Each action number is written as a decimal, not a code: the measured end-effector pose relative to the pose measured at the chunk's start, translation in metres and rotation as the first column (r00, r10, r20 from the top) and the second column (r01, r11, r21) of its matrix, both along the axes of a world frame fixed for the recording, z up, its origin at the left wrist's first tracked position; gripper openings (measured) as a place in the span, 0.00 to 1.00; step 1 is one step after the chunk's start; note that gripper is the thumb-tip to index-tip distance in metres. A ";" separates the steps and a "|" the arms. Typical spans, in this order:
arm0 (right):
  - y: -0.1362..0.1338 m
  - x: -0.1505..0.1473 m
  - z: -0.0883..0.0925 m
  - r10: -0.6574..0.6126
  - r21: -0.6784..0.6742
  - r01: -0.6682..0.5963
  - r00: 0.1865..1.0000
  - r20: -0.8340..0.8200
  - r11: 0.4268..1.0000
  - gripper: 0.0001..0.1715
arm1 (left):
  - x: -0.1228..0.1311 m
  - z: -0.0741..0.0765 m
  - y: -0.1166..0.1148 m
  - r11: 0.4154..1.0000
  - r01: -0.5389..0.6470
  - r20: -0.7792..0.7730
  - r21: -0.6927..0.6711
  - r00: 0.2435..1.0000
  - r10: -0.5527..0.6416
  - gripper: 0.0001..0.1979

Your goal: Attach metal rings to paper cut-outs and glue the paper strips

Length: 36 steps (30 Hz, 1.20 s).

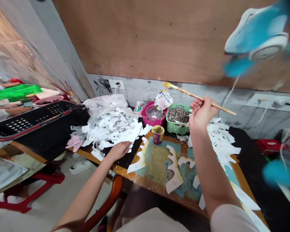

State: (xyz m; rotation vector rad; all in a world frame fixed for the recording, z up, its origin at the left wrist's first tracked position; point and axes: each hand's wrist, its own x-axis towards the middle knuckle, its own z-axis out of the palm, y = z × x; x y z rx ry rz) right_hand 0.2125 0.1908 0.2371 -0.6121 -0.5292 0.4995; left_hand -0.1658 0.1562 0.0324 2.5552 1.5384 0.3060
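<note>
My right hand (201,111), raised above the table, is closed round the wooden handle of a brush (193,95). Its yellowed bristles point left, and a thin strand runs from them toward a small purple cup (158,135) of yellowish glue-like stuff. At the near edge of a heap of white cut-out pieces (111,124), my left hand (121,150) has its fingers together on one white piece. Flat on the stained board (154,164) lie several wavy-edged pieces, among them a yellow-smeared one (141,156) and a whiter one (174,169).
Behind the cup stand a pink basket (149,120) and a green basket (177,127) full of metal rings. More white pieces (219,138) lie at right. A blue-and-white fan (261,35) hangs upper right. Far left are a black basket (21,124) and a co-worker's hand (19,110).
</note>
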 end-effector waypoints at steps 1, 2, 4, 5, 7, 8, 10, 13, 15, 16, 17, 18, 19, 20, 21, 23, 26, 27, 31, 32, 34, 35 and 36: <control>0.004 0.000 0.005 0.001 -0.002 -0.001 1.000 -0.002 1.000 0.18 | 0.000 0.001 0.001 1.000 0.006 0.003 0.004 1.000 -0.006 0.20; 0.008 0.000 0.011 0.006 -0.002 -0.006 1.000 -0.004 1.000 0.18 | 0.000 0.002 0.002 1.000 0.017 0.002 0.006 1.000 -0.017 0.21; 0.014 -0.001 0.022 0.021 0.010 -0.020 1.000 -0.012 1.000 0.17 | 0.001 0.004 0.000 0.999 0.052 -0.018 0.008 0.999 -0.052 0.23; 0.016 -0.001 0.028 0.029 0.018 -0.028 0.999 -0.016 0.999 0.17 | 0.001 0.005 -0.003 0.997 0.071 -0.036 0.011 0.997 -0.071 0.26; 0.020 -0.003 0.040 0.040 0.032 -0.040 0.999 -0.024 0.999 0.17 | 0.000 0.003 -0.008 0.995 0.098 -0.071 0.027 0.993 -0.096 0.28; 0.022 -0.005 0.047 0.046 0.041 -0.045 0.999 -0.028 0.998 0.16 | 0.000 0.002 -0.010 0.994 0.098 -0.072 0.045 0.993 -0.095 0.28; 0.025 -0.008 0.060 0.059 0.061 -0.056 0.998 -0.034 0.997 0.17 | -0.001 0.001 -0.011 0.994 0.083 -0.024 0.070 0.996 -0.082 0.26; 0.028 -0.011 0.078 0.078 0.101 -0.074 0.996 -0.036 0.992 0.18 | 0.000 0.008 0.000 0.990 -0.061 0.150 0.130 0.988 0.041 0.21; 0.028 -0.012 0.087 0.080 0.119 -0.076 0.996 -0.031 0.990 0.19 | 0.008 0.021 0.008 0.952 -0.232 0.299 0.201 0.940 0.166 0.20; 0.026 -0.012 0.090 0.078 0.125 -0.074 0.997 -0.026 0.989 0.19 | 0.015 0.030 0.010 0.924 -0.306 0.367 0.228 0.906 0.209 0.20; 0.024 -0.012 0.091 0.077 0.127 -0.074 0.997 -0.020 0.989 0.18 | 0.023 0.040 0.010 0.904 -0.352 0.417 0.243 0.879 0.230 0.21; 0.021 -0.012 0.091 0.074 0.127 -0.072 0.997 -0.013 0.989 0.18 | 0.034 0.049 0.007 0.900 -0.365 0.444 0.238 0.865 0.234 0.22; 0.017 -0.011 0.090 0.071 0.121 -0.070 0.997 -0.006 0.990 0.17 | 0.046 0.058 0.001 0.897 -0.375 0.448 0.236 0.861 0.242 0.21; 0.012 -0.010 0.087 0.068 0.112 -0.068 0.998 0.002 0.991 0.17 | 0.058 0.065 -0.007 0.901 -0.361 0.409 0.241 0.880 0.243 0.19; 0.007 -0.009 0.083 0.064 0.100 -0.065 0.998 0.012 0.993 0.17 | 0.070 0.071 -0.016 0.914 -0.328 0.343 0.240 0.909 0.236 0.16; -0.007 -0.006 0.070 0.059 0.068 -0.061 0.998 0.031 0.996 0.16 | 0.091 0.079 -0.037 0.942 -0.267 0.226 0.202 0.949 0.221 0.13; -0.033 -0.002 0.045 0.068 0.009 -0.069 0.996 0.051 0.998 0.15 | 0.113 0.082 -0.062 0.961 -0.225 0.176 0.160 0.964 0.197 0.13; -0.042 0.000 0.036 0.073 -0.014 -0.073 0.996 0.053 0.997 0.15 | 0.118 0.082 -0.067 0.964 -0.223 0.174 0.148 0.965 0.196 0.13; -0.076 0.006 0.004 0.104 -0.085 -0.100 0.994 0.041 0.991 0.16 | 0.135 0.079 -0.068 0.968 -0.217 0.158 0.127 0.968 0.196 0.12; -0.083 0.007 -0.003 0.109 -0.095 -0.105 0.994 0.033 0.990 0.17 | 0.139 0.077 -0.068 0.969 -0.206 0.150 0.135 0.971 0.185 0.12; -0.096 0.010 -0.015 0.117 -0.117 -0.114 0.993 0.019 0.987 0.18 | 0.150 0.073 -0.071 0.973 -0.175 0.101 0.153 0.982 0.161 0.13; -0.102 0.011 -0.021 0.123 -0.129 -0.120 0.992 0.016 0.984 0.19 | 0.156 0.069 -0.075 0.976 -0.152 0.053 0.156 0.988 0.146 0.13; -0.107 0.011 -0.027 0.133 -0.142 -0.129 0.991 0.014 0.981 0.20 | 0.162 0.064 -0.081 0.980 -0.124 -0.005 0.152 0.992 0.126 0.13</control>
